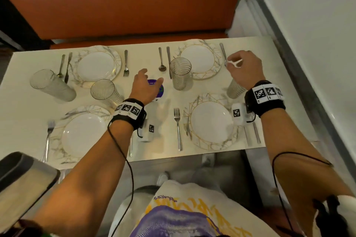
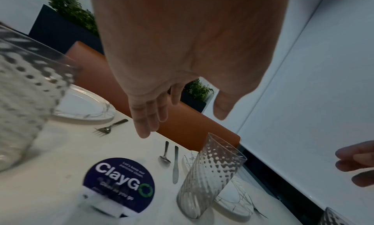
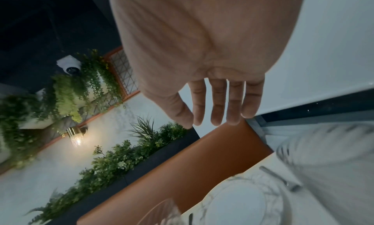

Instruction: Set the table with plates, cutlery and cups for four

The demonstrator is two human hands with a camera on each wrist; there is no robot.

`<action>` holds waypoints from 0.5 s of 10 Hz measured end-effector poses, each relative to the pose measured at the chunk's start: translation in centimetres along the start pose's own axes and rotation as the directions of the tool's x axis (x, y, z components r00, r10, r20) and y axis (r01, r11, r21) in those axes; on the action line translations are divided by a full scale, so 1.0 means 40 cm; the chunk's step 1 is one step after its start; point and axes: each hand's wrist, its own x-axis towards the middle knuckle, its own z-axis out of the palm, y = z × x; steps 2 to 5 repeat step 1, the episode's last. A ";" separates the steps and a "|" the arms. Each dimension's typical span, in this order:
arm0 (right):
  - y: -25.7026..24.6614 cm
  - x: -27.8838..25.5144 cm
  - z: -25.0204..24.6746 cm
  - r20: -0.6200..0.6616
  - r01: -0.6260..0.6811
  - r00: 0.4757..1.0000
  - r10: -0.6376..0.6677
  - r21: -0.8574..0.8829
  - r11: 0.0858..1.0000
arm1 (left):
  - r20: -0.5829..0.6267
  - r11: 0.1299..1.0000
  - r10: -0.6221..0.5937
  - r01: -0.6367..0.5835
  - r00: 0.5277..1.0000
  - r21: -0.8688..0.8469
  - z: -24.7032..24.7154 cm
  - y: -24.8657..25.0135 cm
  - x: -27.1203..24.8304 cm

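Observation:
Four gold-veined plates lie on the white table [image 1: 146, 44]: far left [image 1: 96, 66], far right [image 1: 200, 61], near left [image 1: 82, 134], near right [image 1: 210, 121]. Forks, knives and spoons lie beside each. Clear ribbed glasses stand at the far left [image 1: 50, 84], left of centre [image 1: 106, 92], centre [image 1: 180, 75] and under my right wrist [image 1: 235, 88]. My left hand [image 1: 151, 79] hovers with spread fingers, holding nothing, over a round purple sticker [image 2: 119, 183]. My right hand [image 1: 231, 62] floats over the far right fork [image 1: 223, 52]; in the right wrist view its fingers [image 3: 232, 110] are straight and hold nothing.
An orange bench [image 1: 123, 2] runs behind the table and a white wall [image 1: 308, 25] borders the right side. A dark chair back [image 1: 23, 175] stands at the near left corner. Planters with greenery [image 3: 113, 161] sit behind the bench.

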 end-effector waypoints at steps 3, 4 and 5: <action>-0.052 -0.089 0.058 0.051 0.017 0.998 -0.021 0.079 0.997 | 0.003 0.995 0.048 -0.048 0.999 0.088 -0.059 -0.053 -0.053; -0.052 -0.089 0.058 0.051 0.017 0.998 -0.021 0.079 0.997 | 0.003 0.995 0.048 -0.048 0.999 0.088 -0.059 -0.053 -0.053; -0.052 -0.089 0.058 0.051 0.017 0.998 -0.021 0.079 0.997 | 0.003 0.995 0.048 -0.048 0.999 0.088 -0.059 -0.053 -0.053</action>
